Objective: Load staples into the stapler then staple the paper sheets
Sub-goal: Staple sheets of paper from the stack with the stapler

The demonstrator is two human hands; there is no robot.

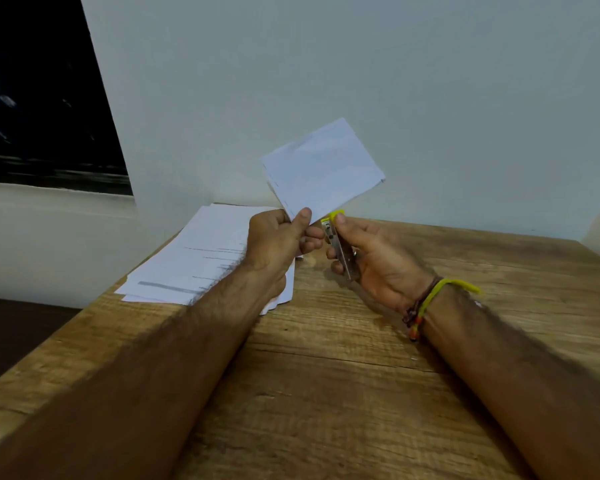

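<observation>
Pinching the small white paper sheets (323, 168) by a lower corner, your left hand (278, 244) holds them raised above the wooden table (361, 393). Your right hand (378, 261) grips the yellow-and-metal stapler (338, 244) just beside that corner. A white paper stack (194, 258) lies at the table's left.

The small folded white paper sheets (321, 168) are plain, above a grainy brown wooden table (326, 393). The little stapler (338, 244) is yellow with silver metal. On that table, the spread white paper stack (201, 258) shows grey streaks.

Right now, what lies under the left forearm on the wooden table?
A spread stack of white paper sheets lies on the wooden table under the left forearm. The stack's near right part is covered by the arm, so anything beneath there cannot be seen.
</observation>
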